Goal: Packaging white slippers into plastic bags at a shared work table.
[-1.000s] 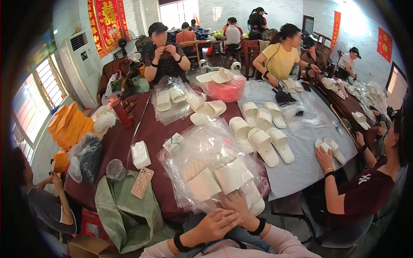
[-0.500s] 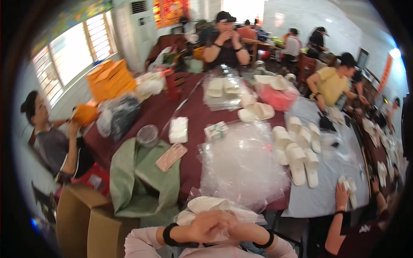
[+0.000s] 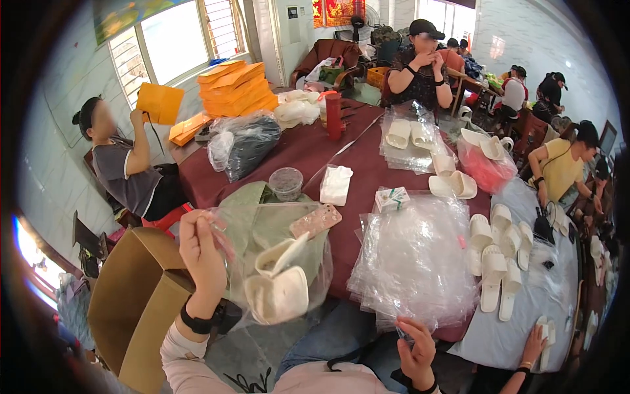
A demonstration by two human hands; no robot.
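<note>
The long table under its dark maroon cloth (image 3: 367,171) fills the middle of the view, with a tall open brown cardboard box (image 3: 134,299) standing off its near left corner. Half a second ago both of the person's hands were together low at the body over a pale bundle; now they have parted. The head has also swung left, so the box shows larger and nearer than before.

A thick stack of clear plastic bags (image 3: 413,262) lies on the cloth at the near right. The left hand (image 3: 200,253) is raised, fingers pinched shut on the top edge of a clear plastic bag holding a pair of white foam slippers (image 3: 279,285). The bagged pair hangs free in the air from that grip, between the box and the table edge, in front of a green cloth bag (image 3: 262,220).

The right hand (image 3: 415,345) sits low near the lap, fingers curled closed on the near edge of the stack of bags. Judging by the change, the pair has just been bagged and lifted clear.

Loose white slippers (image 3: 499,259) lie in rows on the pale blue cloth at the right. A pink phone (image 3: 315,220) rests beside a small clear plastic cup (image 3: 287,183).
</note>
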